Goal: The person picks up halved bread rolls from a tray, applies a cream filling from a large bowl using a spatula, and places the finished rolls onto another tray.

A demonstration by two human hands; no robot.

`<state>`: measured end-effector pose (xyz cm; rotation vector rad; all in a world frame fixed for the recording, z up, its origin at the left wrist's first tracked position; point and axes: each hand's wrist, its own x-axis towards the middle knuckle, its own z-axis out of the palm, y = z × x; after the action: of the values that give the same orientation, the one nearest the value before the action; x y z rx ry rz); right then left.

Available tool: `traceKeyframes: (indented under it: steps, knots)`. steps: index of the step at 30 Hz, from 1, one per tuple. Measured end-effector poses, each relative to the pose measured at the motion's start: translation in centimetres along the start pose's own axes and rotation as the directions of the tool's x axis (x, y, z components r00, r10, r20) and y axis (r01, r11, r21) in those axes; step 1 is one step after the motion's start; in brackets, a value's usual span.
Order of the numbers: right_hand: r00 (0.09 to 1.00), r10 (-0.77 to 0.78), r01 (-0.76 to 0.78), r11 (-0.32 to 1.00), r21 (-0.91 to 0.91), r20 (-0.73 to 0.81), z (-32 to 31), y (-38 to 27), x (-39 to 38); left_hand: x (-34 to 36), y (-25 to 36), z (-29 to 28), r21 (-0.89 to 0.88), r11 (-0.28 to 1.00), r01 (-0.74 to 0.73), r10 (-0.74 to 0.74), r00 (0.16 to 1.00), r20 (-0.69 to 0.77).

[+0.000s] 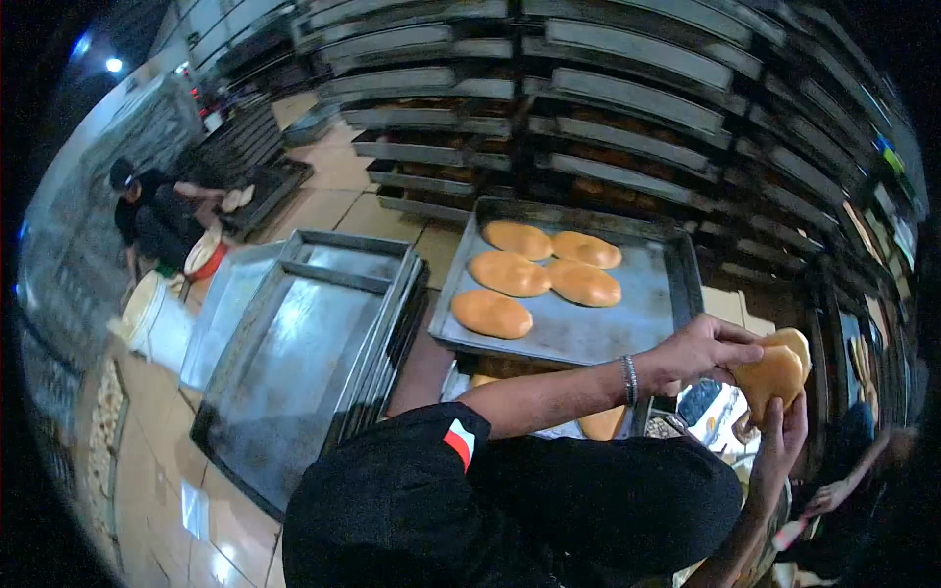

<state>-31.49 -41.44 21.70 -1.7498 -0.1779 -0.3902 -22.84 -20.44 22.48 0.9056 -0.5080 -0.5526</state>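
Observation:
My left hand (701, 358), with a chain bracelet at the wrist, reaches across to the right and grips the top of golden oval buns (769, 377), which look like two pressed together. My right hand (781, 441) holds them from below, thumb upward. Just left of my hands, a metal tray (637, 314) carries several oval buns (510, 270) on its left and middle part. Beneath it, a lower tray with more buns (600, 421) shows partly behind my forearm.
Stacked baking trays (304, 323) lie on the left beside a white bucket (157, 323). A crouching person (157, 216) works near a red-rimmed tub (204, 257). Tray racks (637, 83) fill the back. Another person's hand (831, 495) shows at lower right, holding a pink-and-white object.

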Motion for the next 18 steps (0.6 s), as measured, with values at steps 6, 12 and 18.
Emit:
traceKeyframes:
  steps: [6, 12, 18]
  knots:
    - [0.998, -0.008, 0.007, 1.0, 0.016, 0.058, 2.4, 1.8, 0.4, -2.2, -1.0, -2.8, 0.047, 0.995, -0.084, 0.088, 0.992, -0.093]
    - [0.999, 0.036, -0.037, 0.999, -0.035, -0.009, 1.0, 3.3, 1.9, 1.1, -1.7, -3.8, 0.195, 0.975, -0.104, 0.12, 0.99, -0.071]
    - [0.971, 0.095, -0.067, 0.989, 0.13, -0.22, 1.4, 5.5, 2.6, 3.9, -6.5, -3.5, -0.123, 0.965, -0.231, 0.235, 0.972, 0.024]
